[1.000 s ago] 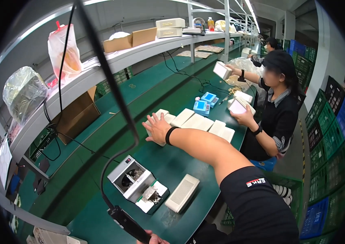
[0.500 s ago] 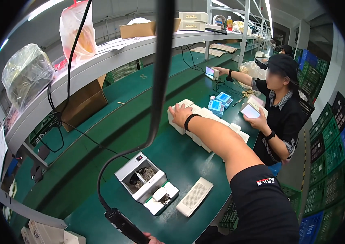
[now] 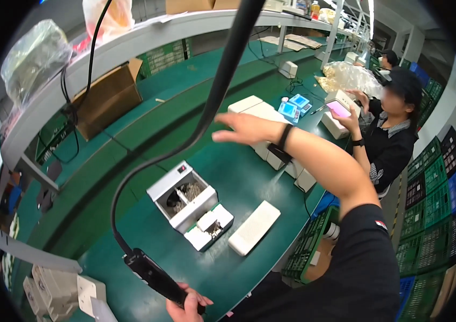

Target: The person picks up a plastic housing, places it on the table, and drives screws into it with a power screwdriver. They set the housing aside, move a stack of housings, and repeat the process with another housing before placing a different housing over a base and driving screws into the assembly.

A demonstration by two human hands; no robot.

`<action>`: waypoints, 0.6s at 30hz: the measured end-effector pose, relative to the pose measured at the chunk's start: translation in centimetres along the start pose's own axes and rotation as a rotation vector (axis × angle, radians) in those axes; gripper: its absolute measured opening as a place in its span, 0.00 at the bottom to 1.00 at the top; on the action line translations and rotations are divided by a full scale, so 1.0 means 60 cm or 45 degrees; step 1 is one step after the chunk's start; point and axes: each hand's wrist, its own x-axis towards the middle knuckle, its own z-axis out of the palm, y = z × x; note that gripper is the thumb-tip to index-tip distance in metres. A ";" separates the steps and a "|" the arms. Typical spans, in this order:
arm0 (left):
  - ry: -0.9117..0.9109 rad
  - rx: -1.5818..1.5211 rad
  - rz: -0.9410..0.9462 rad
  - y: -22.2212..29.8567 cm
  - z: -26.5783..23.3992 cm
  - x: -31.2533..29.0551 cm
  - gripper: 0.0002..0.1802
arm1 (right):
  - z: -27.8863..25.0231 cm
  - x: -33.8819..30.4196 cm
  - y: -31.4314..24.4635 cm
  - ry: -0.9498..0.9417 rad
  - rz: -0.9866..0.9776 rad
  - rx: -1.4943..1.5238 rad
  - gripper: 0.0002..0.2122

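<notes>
At the lower edge my left hand [image 3: 187,305] is closed around a black electric screwdriver [image 3: 155,276], its thick cord [image 3: 171,152] rising across the view. My right hand [image 3: 247,129] is stretched over the bench, fingers apart and holding nothing, in front of a row of off-white cases [image 3: 248,103]. It partly covers that row, so I cannot tell whether it touches one. Below it stands a grey screw feeder [image 3: 198,206] with loose screws in its tray. One off-white case with a perforated face [image 3: 255,228] lies flat beside the feeder.
Across the green bench [image 3: 228,172], a co-worker [image 3: 392,118] holds a case with a lit pink screen [image 3: 339,110]. Small blue devices [image 3: 293,107] lie nearby. A metal shelf [image 3: 147,29] runs along the left. A green crate [image 3: 306,249] stands below the right bench edge.
My right hand has lifted off the row of cases and drawn back left and nearer. My left hand and the screwdriver show more fully. The co-worker's far hand has left the device at the back.
</notes>
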 end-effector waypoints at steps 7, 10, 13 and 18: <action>0.048 -0.054 0.111 -0.001 0.011 0.004 0.15 | 0.101 -0.251 -0.154 -0.609 -0.472 -0.265 0.37; 0.007 -0.010 0.101 -0.011 -0.010 -0.012 0.14 | 0.079 -0.267 -0.110 -0.484 -0.246 -0.372 0.31; 0.016 0.016 0.124 -0.011 -0.013 -0.026 0.14 | 0.048 -0.206 -0.038 -0.091 -0.293 -0.461 0.28; 0.027 -0.016 0.104 -0.006 0.005 -0.031 0.13 | 0.034 -0.014 0.020 0.082 -0.279 -0.386 0.26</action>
